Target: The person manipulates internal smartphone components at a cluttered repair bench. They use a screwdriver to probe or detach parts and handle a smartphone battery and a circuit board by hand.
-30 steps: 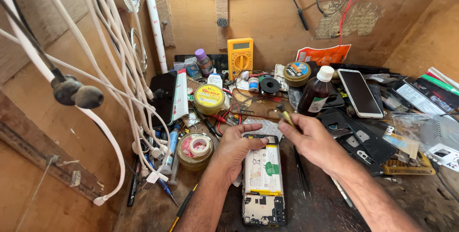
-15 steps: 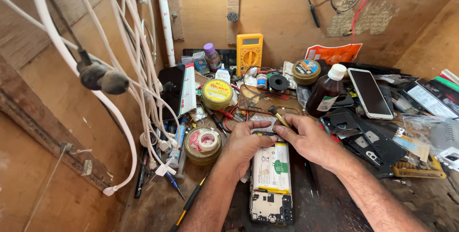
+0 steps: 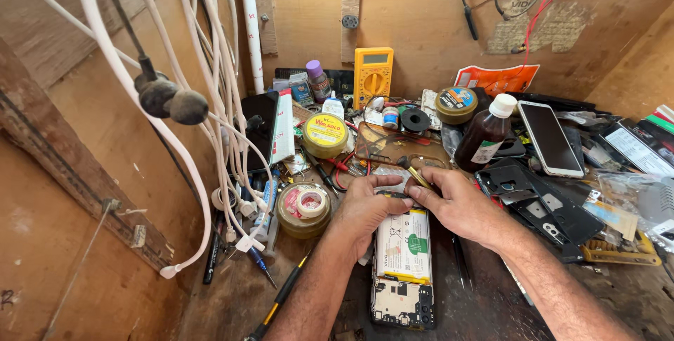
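Clearly both hands are busy at the far end of the opened phone (image 3: 403, 271), which lies back-off on the counter (image 3: 484, 306) with its white battery (image 3: 406, 244) showing. The left hand (image 3: 365, 207) rests on the phone's top corner, fingers curled down on it. The right hand (image 3: 460, 204) has its grip pinched together on a thin yellow-handled tool (image 3: 419, 176), the tip pointing down where the two hands meet.

To my eye, a slip is the main worry: the tip sits just beside the battery, and a hard push could jab it or scrape the board. The phone also lies loose among the clutter, so it could skid if the left hand eases off. The brown bottle (image 3: 486, 137) stands near the right wrist, and a stray elbow could tip it over.

What the tip actually touches I cannot tell; the fingers cover that spot entirely. The phone's top edge is hidden under both hands. The hanging white cables (image 3: 210, 67) block part of the left side, and the small parts scattered behind the hands are too jumbled to name.
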